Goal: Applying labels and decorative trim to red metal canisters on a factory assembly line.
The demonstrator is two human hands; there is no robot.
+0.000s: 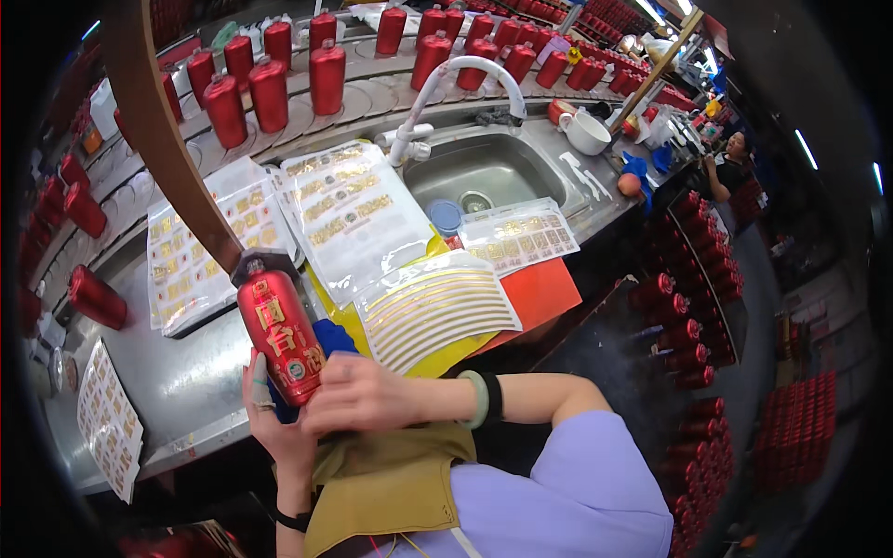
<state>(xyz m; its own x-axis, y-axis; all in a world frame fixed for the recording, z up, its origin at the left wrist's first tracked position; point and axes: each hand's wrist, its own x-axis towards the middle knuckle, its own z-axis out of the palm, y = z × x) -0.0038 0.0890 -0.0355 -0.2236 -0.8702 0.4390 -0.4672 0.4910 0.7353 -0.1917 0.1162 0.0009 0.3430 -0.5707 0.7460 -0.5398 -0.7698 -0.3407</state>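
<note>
My red bottle (270, 312) with gold characters, my lilac sleeve (600, 465), my mustard apron (381, 507), my pale green bangle (477, 398); white sheet (339, 200) with rows of gold stickers, gold-striped sheet (437, 312), yellow sheet (446, 359), orange-red card (547, 293); silver-grey desk (200, 386), white tap (404, 147)

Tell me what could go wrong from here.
The glossy red bottle could slip if the left fingers loosen their hold. The white, gold-patterned sheet overhanging the steel counter might slide off. Drips from the curved white faucet might wet the glossy label sheet by the metal sink.
</note>
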